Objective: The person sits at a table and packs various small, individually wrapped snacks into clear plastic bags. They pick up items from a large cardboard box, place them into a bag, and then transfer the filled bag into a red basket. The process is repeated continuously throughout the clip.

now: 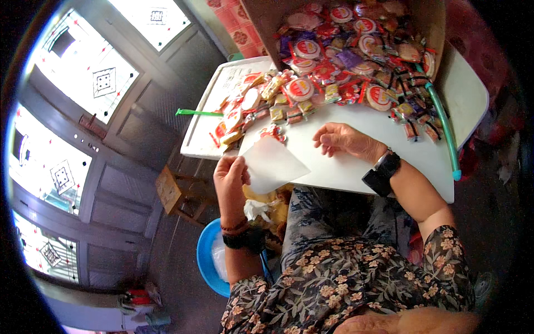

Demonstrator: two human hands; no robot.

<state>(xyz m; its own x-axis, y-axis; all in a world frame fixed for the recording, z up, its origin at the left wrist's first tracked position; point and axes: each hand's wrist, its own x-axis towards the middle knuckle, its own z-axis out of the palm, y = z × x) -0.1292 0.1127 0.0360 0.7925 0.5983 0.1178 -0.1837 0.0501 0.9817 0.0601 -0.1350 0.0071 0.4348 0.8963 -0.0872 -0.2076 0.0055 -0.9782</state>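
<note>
My left hand (232, 173) pinches a corner of a translucent plastic bag or sheet (273, 163) at the near left of the white tabletop (346, 167). Over the middle of the tabletop is my right hand (338, 140), fingers loosely curled and apart, with nothing seen in it. Just past the plastic lies a small bunch of red-wrapped pieces (274, 132). Many wrapped snacks spill from an open cardboard box (258, 25) at the far side, among them round wafers in clear wrappers (299, 89) and small sweets (294, 116).
A green tube (444, 129) lies along the right of the tabletop. A green strip (198, 112) sticks out past the white tray edge (200, 108) at left. Below stand a blue basin (204, 250) holding clear plastic and a wooden stool (167, 190).
</note>
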